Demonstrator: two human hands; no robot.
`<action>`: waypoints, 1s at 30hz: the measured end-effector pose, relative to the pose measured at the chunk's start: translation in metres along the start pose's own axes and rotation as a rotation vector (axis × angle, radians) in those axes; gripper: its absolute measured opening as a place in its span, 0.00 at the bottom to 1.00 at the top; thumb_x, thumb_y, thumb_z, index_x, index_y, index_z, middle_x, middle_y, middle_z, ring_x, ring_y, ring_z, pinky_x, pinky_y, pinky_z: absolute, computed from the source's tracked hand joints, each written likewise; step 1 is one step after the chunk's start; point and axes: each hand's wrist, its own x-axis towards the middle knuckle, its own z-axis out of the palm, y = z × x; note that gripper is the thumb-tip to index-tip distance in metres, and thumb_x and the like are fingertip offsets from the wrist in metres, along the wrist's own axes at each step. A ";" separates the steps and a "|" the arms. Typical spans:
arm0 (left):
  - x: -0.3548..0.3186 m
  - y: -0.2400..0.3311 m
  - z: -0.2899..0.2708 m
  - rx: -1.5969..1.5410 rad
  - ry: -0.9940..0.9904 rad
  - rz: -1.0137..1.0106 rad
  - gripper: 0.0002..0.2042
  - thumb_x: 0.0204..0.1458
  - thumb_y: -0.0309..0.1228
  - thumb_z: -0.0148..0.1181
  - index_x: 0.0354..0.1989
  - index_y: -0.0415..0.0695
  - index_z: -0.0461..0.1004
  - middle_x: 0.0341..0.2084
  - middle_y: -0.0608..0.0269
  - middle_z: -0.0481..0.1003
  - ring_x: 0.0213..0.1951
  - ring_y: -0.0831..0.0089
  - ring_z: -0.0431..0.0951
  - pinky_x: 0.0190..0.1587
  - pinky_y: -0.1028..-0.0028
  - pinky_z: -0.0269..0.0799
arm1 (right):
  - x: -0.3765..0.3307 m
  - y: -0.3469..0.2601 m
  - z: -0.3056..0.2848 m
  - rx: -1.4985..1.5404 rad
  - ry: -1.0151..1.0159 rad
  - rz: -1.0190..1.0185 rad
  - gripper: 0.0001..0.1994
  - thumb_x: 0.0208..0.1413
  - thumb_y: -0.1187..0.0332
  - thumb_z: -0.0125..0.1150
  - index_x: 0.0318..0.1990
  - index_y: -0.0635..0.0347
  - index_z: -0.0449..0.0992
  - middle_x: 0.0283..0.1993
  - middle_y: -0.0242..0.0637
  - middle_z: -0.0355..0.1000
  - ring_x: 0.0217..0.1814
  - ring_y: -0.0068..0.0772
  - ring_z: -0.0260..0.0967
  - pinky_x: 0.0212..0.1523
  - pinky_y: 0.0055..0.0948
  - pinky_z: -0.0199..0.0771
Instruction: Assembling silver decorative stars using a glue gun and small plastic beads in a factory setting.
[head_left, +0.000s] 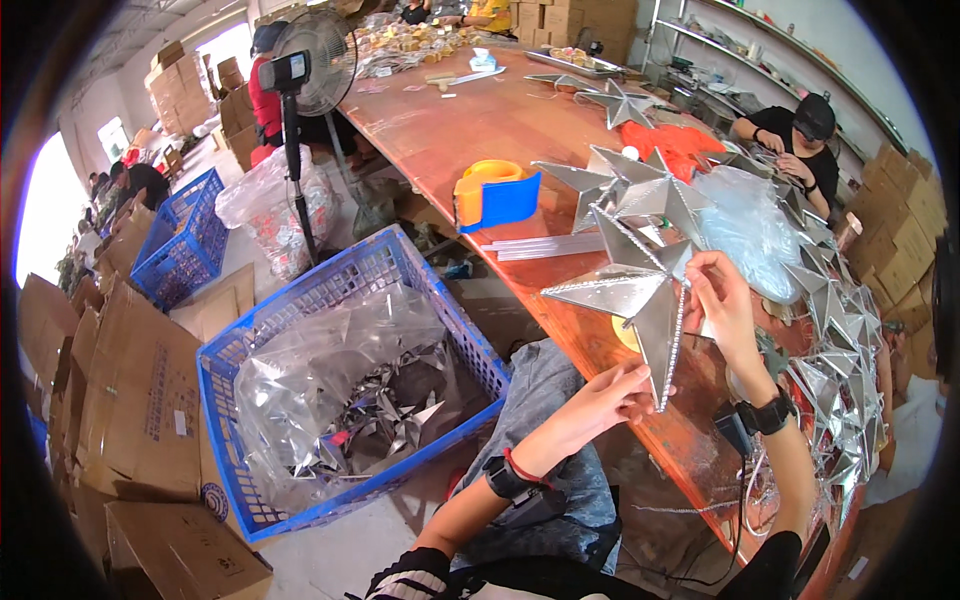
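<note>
A silver five-pointed star [650,300] with beaded-looking edges is held up over the near edge of the table. My left hand [615,400] has its fingers closed on the star's lowest tip. Higher up, my right hand [722,305] pinches the star's right side; part of that grip is hidden behind the fingers. Just beyond it, more silver stars [640,185] lie on the table. Clear thin sticks [550,246] rest left of the held star, beside an orange and blue tape dispenser [498,196]. A yellow round thing [626,333] shows partly behind the star.
A blue crate [455,310] holding a plastic bag and silver pieces stands left of the orange-brown table [430,120]. Silver stars [835,370] are heaped at right. A black cord [742,510] hangs near my right forearm. Across the table a person [805,150] works. A fan [315,65] stands behind.
</note>
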 end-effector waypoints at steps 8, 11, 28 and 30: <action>0.000 0.000 0.000 -0.013 -0.005 0.014 0.17 0.59 0.44 0.44 0.50 0.46 0.63 0.40 0.65 0.73 0.31 0.86 0.68 0.32 0.85 0.62 | 0.000 -0.001 -0.001 -0.070 -0.017 -0.026 0.05 0.57 0.72 0.51 0.38 0.62 0.66 0.26 0.28 0.63 0.20 0.12 0.59 0.11 0.13 0.59; -0.001 0.000 0.003 0.002 0.024 0.007 0.17 0.58 0.44 0.44 0.48 0.45 0.64 0.38 0.65 0.73 0.31 0.86 0.68 0.33 0.85 0.63 | -0.002 0.001 -0.003 -0.078 -0.025 -0.035 0.05 0.57 0.72 0.50 0.38 0.62 0.66 0.26 0.28 0.64 0.19 0.12 0.59 0.13 0.12 0.59; -0.001 0.004 0.004 -0.046 0.043 -0.025 0.16 0.58 0.44 0.45 0.46 0.46 0.62 0.38 0.60 0.73 0.30 0.83 0.69 0.34 0.82 0.65 | 0.002 -0.003 0.003 -0.129 -0.060 -0.020 0.04 0.55 0.74 0.54 0.35 0.64 0.67 0.28 0.30 0.66 0.25 0.16 0.66 0.23 0.17 0.66; -0.001 0.003 0.003 -0.048 0.014 0.002 0.15 0.59 0.43 0.44 0.46 0.46 0.61 0.39 0.58 0.73 0.31 0.82 0.70 0.35 0.82 0.66 | 0.002 -0.004 0.005 -0.170 -0.049 -0.041 0.03 0.54 0.74 0.54 0.34 0.64 0.68 0.28 0.30 0.66 0.26 0.16 0.66 0.23 0.17 0.66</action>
